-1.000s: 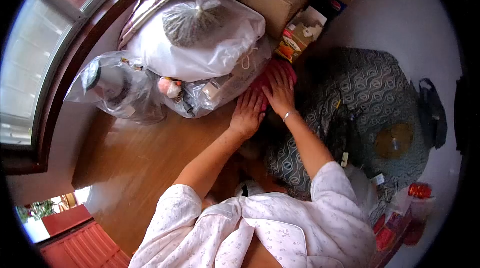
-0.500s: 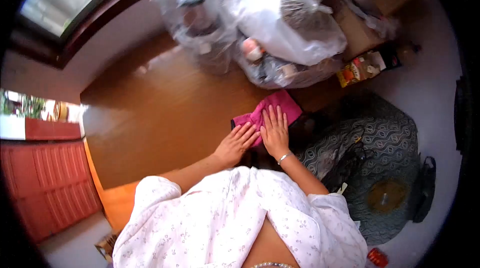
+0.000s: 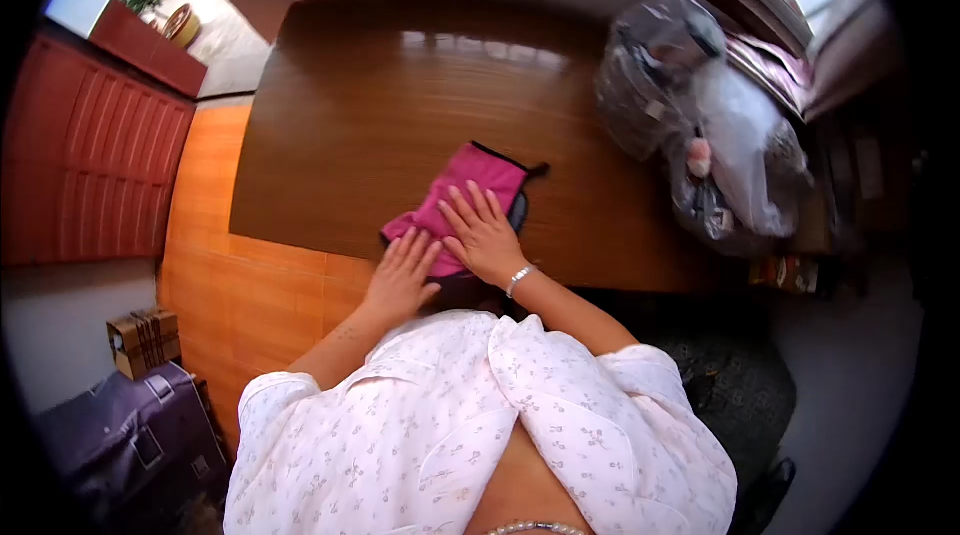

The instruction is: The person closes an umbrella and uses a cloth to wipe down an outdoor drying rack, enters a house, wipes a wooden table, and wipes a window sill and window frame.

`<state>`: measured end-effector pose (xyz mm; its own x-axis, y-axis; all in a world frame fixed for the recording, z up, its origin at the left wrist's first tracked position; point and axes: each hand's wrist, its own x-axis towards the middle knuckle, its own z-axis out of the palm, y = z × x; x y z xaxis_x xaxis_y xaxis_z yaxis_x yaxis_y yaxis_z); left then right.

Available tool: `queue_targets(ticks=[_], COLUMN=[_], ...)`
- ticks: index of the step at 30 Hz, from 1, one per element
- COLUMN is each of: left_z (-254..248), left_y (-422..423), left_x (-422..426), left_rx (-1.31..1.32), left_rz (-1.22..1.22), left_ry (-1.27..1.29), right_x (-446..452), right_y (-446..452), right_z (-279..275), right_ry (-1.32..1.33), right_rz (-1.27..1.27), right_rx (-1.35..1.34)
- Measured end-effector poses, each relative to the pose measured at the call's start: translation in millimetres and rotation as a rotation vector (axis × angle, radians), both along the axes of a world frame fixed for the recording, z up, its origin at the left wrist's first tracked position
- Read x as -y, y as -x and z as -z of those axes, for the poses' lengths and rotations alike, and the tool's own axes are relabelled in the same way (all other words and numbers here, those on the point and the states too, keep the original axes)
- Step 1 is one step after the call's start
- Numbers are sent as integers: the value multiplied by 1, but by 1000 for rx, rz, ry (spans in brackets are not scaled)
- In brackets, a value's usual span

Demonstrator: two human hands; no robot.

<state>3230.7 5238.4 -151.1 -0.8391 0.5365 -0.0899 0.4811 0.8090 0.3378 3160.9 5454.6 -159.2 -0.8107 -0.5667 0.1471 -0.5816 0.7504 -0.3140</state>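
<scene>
A pink cloth with a dark edge and a small black loop lies on the brown wooden table, near its front edge. My right hand rests flat on the cloth with its fingers stretched out, a silver bracelet at the wrist. Beside it, my left hand is spread over the cloth's near left corner, fingertips touching the fabric. A dark underside shows at the cloth's right edge.
Plastic bags with various items stand on the table's right end, by the window. A dark patterned chair is at the lower right. At the left are a red door, a small box and a purple case.
My view has swung to the left, so the bags now appear farther right. Both hands have stayed on the cloth, which now lies farther left along the table.
</scene>
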Motion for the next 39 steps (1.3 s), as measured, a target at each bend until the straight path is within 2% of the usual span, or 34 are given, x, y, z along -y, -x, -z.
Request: queue_targets(ticks=[5,8,11,13,15,17,19,23,24,25,27,31,33,35,39], left_z=[18,14,37,34,46,44,23,22,28,37,47,33,29,20,22], left_y=[24,44,62,63,61,52,47,27,24,19,18,19,20,23,32], left_x=[100,129,126,98,74,45,7,-54,-68,-77,-88,-78,-63,-35,42], left_rx=[-162,-191,-223,-299,-320,-259,-95,-154,-136,-207,-251,-197,-252,-149,-107], left_rz=[-292,-420,-562,-642,-548,-440,-362,-112,-76,-4,31,-28,-92,-262,-459], left_ry=[-2,-76,-205,-83,-26,-98,-137,-212,-291,-233,-293,-228,-151,-109,-5], right_x=[123,173,174,158,133,96,56,-23,-41,-54,-70,-63,-44,-6,89], right_y=[75,93,89,78,65,53,39,2,-10,-21,-36,-30,-13,9,57], right_z=[17,19,16,16,15,9,9,0,-1,-3,4,19,20,10,0], right_ry=[21,3,-25,-48,-84,-90,-127,-192,-203,-212,-229,-265,-232,-194,-112], right_rz=[-206,-164,-125,-136,-81,-57,0,110,128,148,145,122,74,-69,-221], right_rx=[-64,-53,-64,-67,-49,-13,-21,36,51,65,58,9,-8,-3,-25])
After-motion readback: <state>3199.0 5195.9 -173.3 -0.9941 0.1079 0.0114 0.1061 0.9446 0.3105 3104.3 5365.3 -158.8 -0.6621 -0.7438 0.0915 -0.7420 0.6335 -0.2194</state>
